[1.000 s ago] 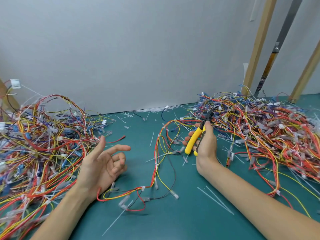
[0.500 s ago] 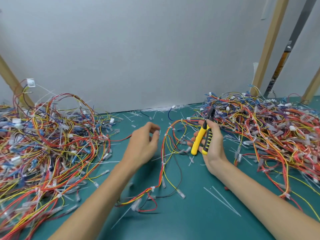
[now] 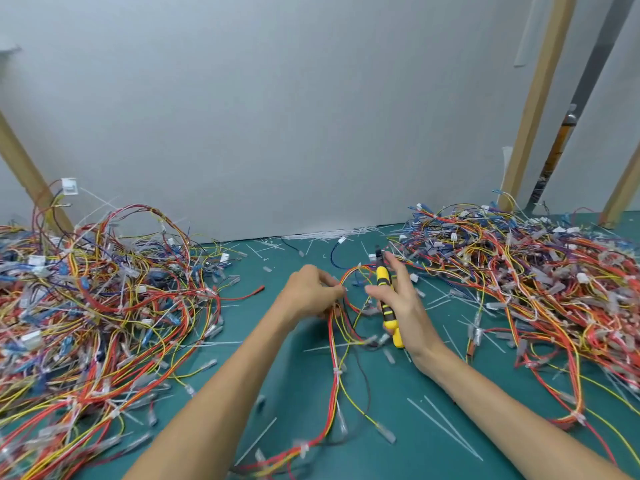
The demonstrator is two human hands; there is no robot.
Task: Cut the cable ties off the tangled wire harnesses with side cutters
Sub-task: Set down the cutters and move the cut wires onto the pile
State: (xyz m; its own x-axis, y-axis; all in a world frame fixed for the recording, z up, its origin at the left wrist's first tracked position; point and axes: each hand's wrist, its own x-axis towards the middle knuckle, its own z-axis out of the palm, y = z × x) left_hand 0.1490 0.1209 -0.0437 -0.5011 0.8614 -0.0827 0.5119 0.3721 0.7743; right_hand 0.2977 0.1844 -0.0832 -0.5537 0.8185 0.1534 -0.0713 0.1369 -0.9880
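Head camera view, looking down over two bare forearms onto a teal table set against a plain grey wall.

A loose wire harness of red, yellow and black wires is laid down the middle of the table, between the arms. Near its top loop it is pinched by the curled fingers of the left hand, which is slightly blurred. A white cable tie is seen bound around the harness lower down, nearer the camera.

Yellow and black side cutters are held in the right hand, just beside the harness loop. The handles are gripped against the palm, the thumb is stretched towards the left hand, and the tool's dark tip is pointed away towards the wall. Whether the cutting tip is open cannot be told.

A large tangled heap of harnesses is piled on the left of the table, and a second heap is spread on the right. Thin white cut tie strips are scattered over the table. A slanted wooden post is seen at the far right.
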